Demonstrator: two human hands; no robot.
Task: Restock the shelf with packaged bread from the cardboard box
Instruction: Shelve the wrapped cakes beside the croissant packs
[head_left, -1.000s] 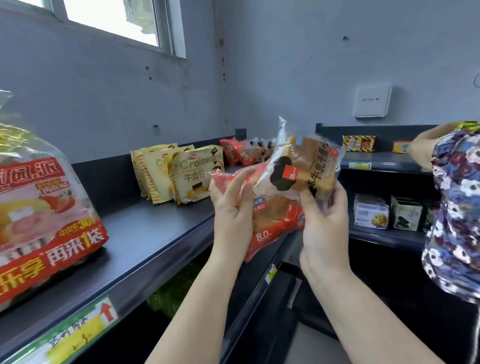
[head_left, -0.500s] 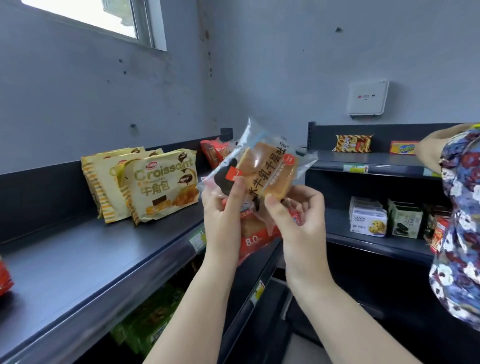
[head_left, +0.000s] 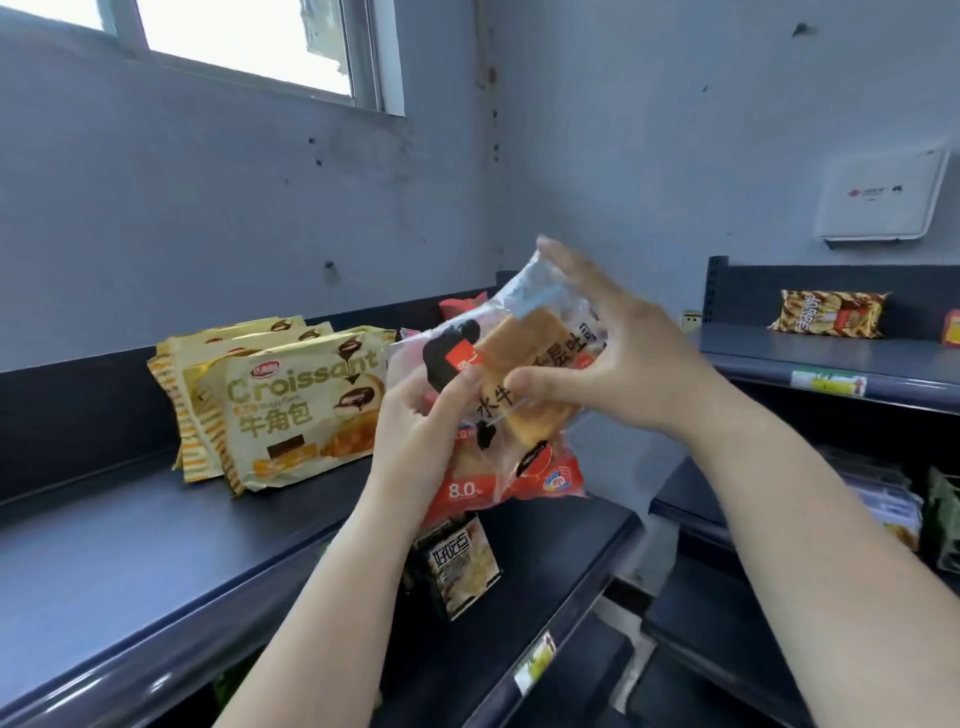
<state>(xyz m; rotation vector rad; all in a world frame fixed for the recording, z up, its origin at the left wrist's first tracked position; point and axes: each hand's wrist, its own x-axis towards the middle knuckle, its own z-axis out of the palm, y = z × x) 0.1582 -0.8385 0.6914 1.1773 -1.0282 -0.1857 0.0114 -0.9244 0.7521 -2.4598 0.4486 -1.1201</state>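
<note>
A clear bread pack (head_left: 511, 470) with a red lower part, black lettering and "8.0" is held upright over the dark top shelf (head_left: 130, 545), just right of the croissant packs. My left hand (head_left: 415, 436) grips its left side, thumb on the front. My right hand (head_left: 618, 358) lies across the front of the pack with its fingers straight and spread and its thumb touching the wrapper. The cardboard box is out of view.
Several yellow croissant packs (head_left: 291, 410) stand on the shelf by the wall, with red packs (head_left: 462, 306) behind. A dark snack pack (head_left: 460, 564) sits below the bread. The right-hand shelf (head_left: 779, 364) carries a striped snack bag (head_left: 826, 314).
My right hand has gone from pinching the pack's lower right to lying spread over its front. The pack now sits nearer the croissants. The person in the floral sleeve has left the view.
</note>
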